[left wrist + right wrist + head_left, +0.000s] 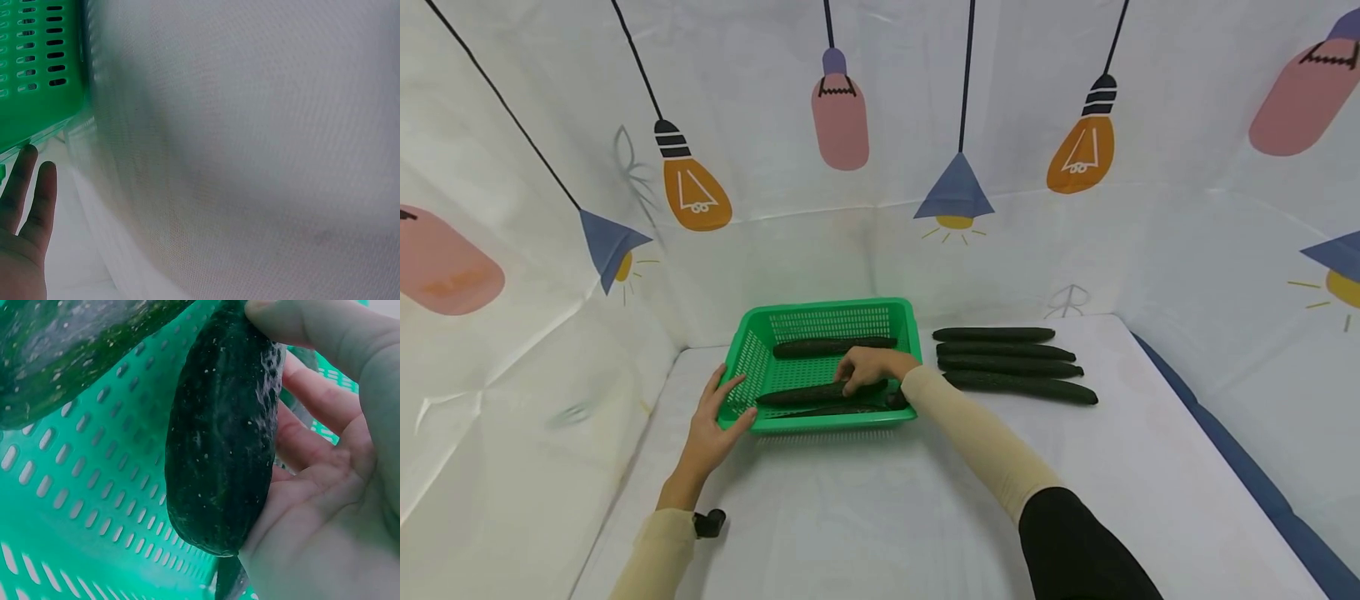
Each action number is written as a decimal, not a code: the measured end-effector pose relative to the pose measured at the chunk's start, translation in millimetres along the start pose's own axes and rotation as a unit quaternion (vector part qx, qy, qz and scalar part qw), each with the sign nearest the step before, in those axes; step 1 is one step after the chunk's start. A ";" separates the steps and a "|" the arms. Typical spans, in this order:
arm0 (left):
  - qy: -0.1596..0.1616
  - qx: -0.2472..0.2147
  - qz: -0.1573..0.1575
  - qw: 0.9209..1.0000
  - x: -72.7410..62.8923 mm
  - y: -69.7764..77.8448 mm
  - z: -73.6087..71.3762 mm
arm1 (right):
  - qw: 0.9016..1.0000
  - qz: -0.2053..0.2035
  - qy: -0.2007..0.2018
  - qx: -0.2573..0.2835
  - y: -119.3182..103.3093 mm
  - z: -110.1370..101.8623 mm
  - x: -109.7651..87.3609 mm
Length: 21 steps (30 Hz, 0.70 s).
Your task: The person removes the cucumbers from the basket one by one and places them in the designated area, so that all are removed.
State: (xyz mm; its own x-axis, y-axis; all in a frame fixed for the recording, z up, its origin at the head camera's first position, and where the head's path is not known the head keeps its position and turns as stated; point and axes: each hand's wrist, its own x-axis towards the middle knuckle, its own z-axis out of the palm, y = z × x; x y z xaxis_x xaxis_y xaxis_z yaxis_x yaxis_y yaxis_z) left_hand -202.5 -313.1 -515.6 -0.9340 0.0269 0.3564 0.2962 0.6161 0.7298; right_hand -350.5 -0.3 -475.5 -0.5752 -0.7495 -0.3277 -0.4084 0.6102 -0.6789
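Note:
A green plastic basket (pixel 820 425) stands toward the back of the table. My right hand (pixel 874 365) reaches into it and grips a dark green cucumber (pixel 797 395), thumb on one side and fingers on the other in the right wrist view (pixel 222 444). Another cucumber (pixel 808 348) lies along the basket's back side, and one more (pixel 831 411) lies by the front wall, partly hidden. At the front left corner of the basket is my left hand (pixel 707 433), fingers spread. In the left wrist view, straight fingertips (pixel 28 153) meet the basket's rim.
Several cucumbers (pixel 1011 364) lie side by side on the white table (pixel 865 517), right of the basket. Behind it rises a white cloth backdrop (pixel 880 250) printed with lamps. More cloth hangs at both sides.

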 end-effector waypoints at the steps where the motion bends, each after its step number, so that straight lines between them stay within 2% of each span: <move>1: 0.000 0.000 0.000 1.000 0.1 0.2 0.1 | 1.000 -0.001 0.001 0.002 0.0 -0.2 -0.5; 16: 0.005 0.005 0.001 1.000 2.3 0.3 0.6 | 1.000 -0.002 0.020 0.018 2.3 -6.7 -6.1; 21: 0.008 0.010 -0.002 1.000 0.0 -1.7 2.4 | 0.998 0.000 0.031 0.046 5.9 -7.9 -8.7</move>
State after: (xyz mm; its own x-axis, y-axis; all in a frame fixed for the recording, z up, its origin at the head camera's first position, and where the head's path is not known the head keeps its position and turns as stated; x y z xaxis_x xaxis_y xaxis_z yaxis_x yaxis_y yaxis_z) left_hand -203.5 -312.2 -518.2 -0.9316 0.0120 0.3632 0.2887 0.6314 0.7197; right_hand -353.4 11.9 -471.5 -0.6189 -0.7306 -0.2883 -0.3428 0.5815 -0.7378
